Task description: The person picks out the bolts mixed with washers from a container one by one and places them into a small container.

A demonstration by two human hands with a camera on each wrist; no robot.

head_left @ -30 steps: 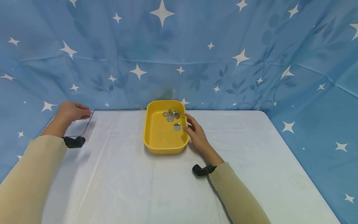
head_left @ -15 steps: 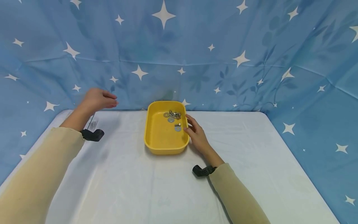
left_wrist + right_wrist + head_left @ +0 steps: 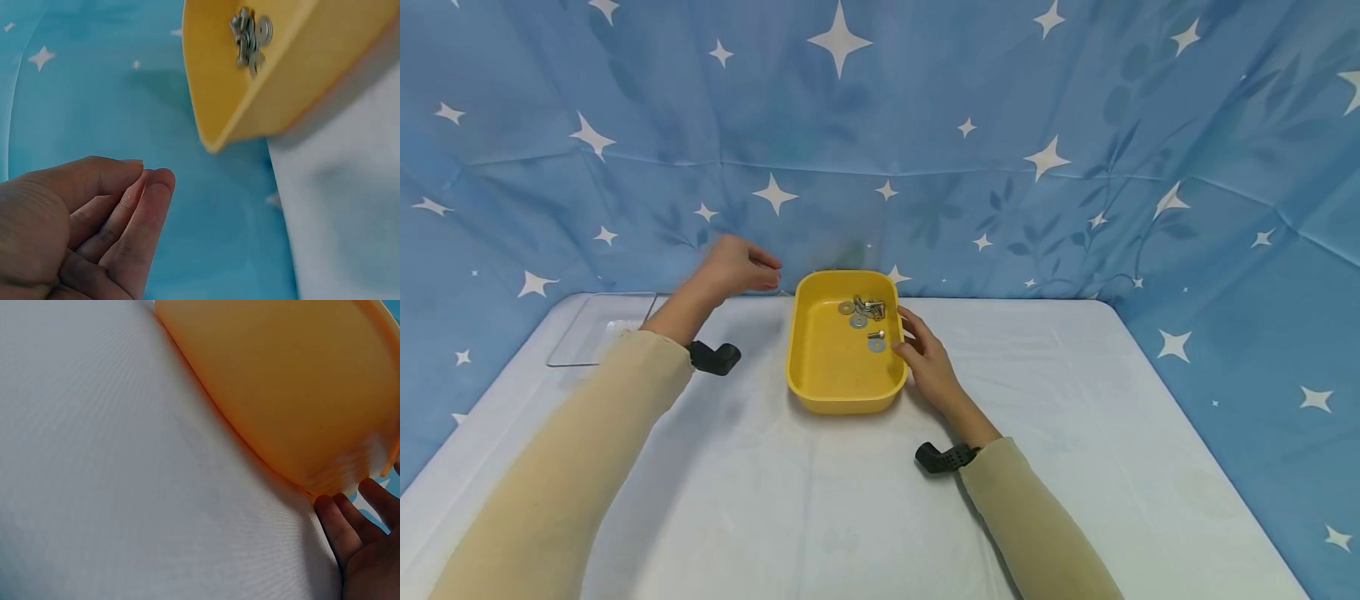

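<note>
A yellow tray [image 3: 835, 371] stands at the back middle of the table. Inside, toward its right side, lie a small heap of bolts [image 3: 870, 308], several flat washers [image 3: 858, 321] and one separate bolt [image 3: 876, 335]. My left hand [image 3: 733, 267] hovers left of the tray, raised off the table. In the left wrist view its thumb and fingertips [image 3: 159, 178] come together with nothing visible between them. At the tray's right side, my right hand [image 3: 927, 358] holds the wall, thumb over the rim and fingers outside. The right wrist view shows those fingers [image 3: 340, 528] against the outer wall.
A clear shallow box [image 3: 576, 342] sits at the table's back left corner, partly hidden by the left sleeve. White cloth covers the table [image 3: 850, 500]. A blue star-patterned curtain [image 3: 895, 100] hangs right behind the table's back edge.
My left hand has risen from the clear box and moved right, close to the tray. The box has come back into view. My right hand and the tray have stayed put.
</note>
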